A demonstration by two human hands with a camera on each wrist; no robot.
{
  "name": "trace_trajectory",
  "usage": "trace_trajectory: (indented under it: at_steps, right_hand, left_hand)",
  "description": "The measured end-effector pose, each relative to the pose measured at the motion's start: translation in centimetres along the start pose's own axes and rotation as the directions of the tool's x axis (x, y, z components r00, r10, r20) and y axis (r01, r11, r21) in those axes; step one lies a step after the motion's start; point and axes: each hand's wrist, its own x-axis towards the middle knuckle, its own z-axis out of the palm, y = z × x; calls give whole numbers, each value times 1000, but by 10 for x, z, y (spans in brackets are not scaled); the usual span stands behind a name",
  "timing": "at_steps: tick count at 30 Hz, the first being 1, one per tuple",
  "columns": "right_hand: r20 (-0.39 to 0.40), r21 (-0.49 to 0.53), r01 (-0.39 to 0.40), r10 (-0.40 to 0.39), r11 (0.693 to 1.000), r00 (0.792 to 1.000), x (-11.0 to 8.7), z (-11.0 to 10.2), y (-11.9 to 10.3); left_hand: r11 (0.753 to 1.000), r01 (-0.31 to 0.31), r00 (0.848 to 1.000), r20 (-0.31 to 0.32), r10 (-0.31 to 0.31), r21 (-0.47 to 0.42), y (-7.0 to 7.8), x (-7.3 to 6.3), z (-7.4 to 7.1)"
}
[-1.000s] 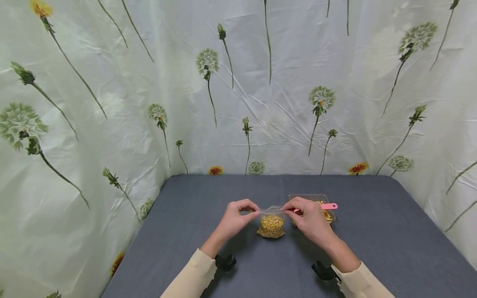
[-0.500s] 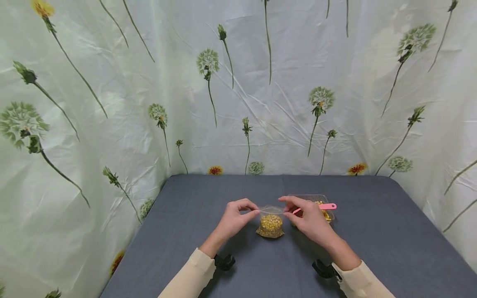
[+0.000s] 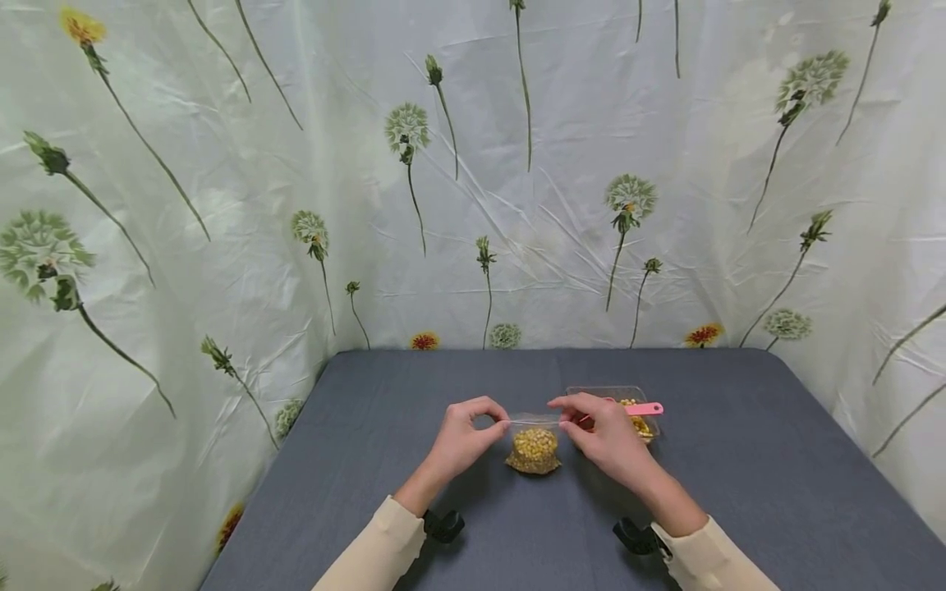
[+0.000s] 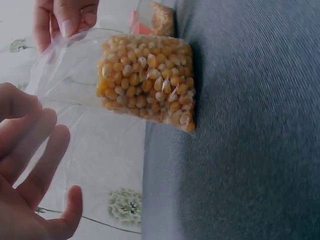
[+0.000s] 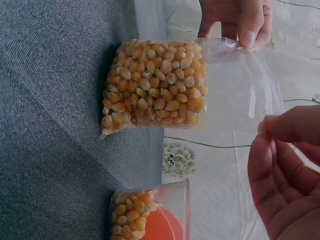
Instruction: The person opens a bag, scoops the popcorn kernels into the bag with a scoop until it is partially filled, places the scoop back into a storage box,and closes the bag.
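A clear zip bag (image 3: 534,453), its lower part full of yellow corn kernels, stands upright on the table. My left hand (image 3: 460,437) pinches the left end of its top edge between thumb and finger. At the right end, my right hand (image 3: 609,437) pinches the same edge. The top edge runs nearly straight between both hands. In the left wrist view the kernels (image 4: 147,80) sit below a bare stretch of film, and the left hand's other fingers (image 4: 47,165) spread away from the bag. In the right wrist view, thumb and fingertip meet at the bag's corner.
Behind the right hand stands a clear plastic box (image 3: 606,389) holding more corn kernels. A scoop with a pink handle (image 3: 646,409) lies in it, its handle over the rim. Grey cloth (image 3: 414,377) covers the table, and a flower-printed curtain (image 3: 473,180) hangs behind.
The bag's mouth, wavy and gaping a second ago, is drawn into a straight line. My right index finger has lifted from the edge and reaches left. The bag stays in place.
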Motion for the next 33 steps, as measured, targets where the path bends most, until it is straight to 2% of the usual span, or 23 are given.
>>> trace_trajectory:
  at_steps: [7,12,18,26,33]
  right_hand:
    - [34,-62,-50,52,997,998,-2,-6,0]
    - [56,-78,-12,16,997,998,-1,-5,0]
    - [60,-88,36,-31,995,998,1,-2,2]
    - [59,-104,63,-57,993,997,3,-1,-4]
    - [56,-95,71,-66,993,996,3,8,-7]
  left_hand:
    - [999,-35,998,57,34,19,0,5,8]
    - [997,-56,996,68,53,47,3,10,10]
    - [998,-39,997,67,35,55,7,10,8]
    - [1000,1,997,77,-2,18,8,10,7]
    - [1000,-11,995,96,10,18,6,10,8]
